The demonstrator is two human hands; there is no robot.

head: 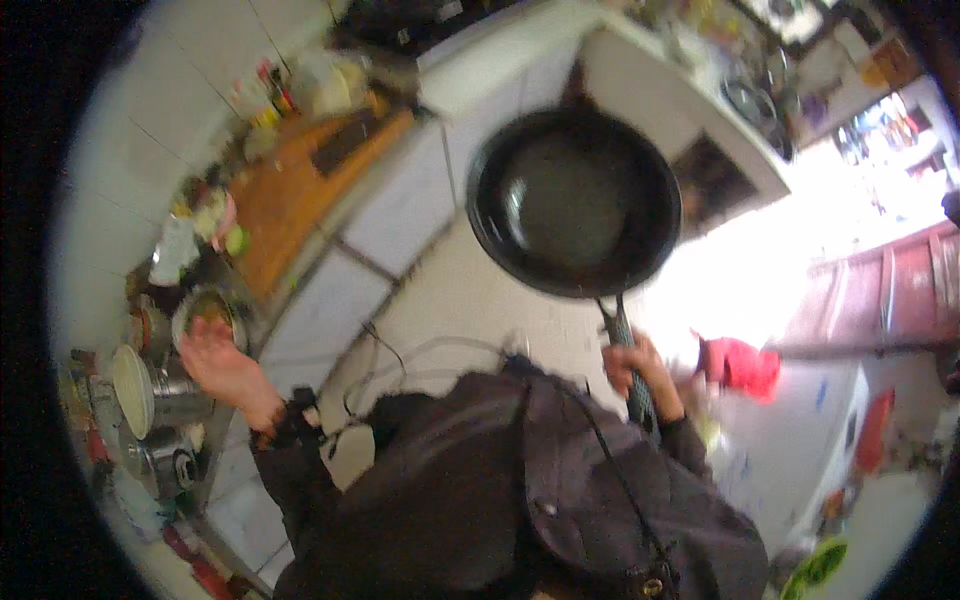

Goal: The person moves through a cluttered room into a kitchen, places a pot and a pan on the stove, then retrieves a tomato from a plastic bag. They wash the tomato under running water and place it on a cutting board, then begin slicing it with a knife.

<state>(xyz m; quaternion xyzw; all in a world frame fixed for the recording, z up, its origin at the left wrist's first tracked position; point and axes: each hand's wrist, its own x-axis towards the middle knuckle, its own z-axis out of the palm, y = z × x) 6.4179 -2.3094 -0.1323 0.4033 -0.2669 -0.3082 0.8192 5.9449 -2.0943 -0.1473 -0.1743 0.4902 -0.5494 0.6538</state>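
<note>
My right hand (634, 367) grips the patterned handle of a dark frying pan (574, 202). The pan is held up in front of me above the floor, its inside facing me. No food shows in it, and light glints on its inner wall. My left hand (229, 371) reaches over the counter at the left, palm showing and fingers extended, holding nothing that I can see. Its blurred fingertips overlap the near side of a metal bowl (238, 330); whether they touch it cannot be told. Something yellowish lies in the bowl.
Along the left counter are a wooden board (281, 217), a pot with a pale lid (135, 390) and a metal pot (161, 461). A white counter (690, 75) crosses the far side. A red cloth (742, 367) lies on a white surface at right. A cable (390, 349) hangs near the left cabinets.
</note>
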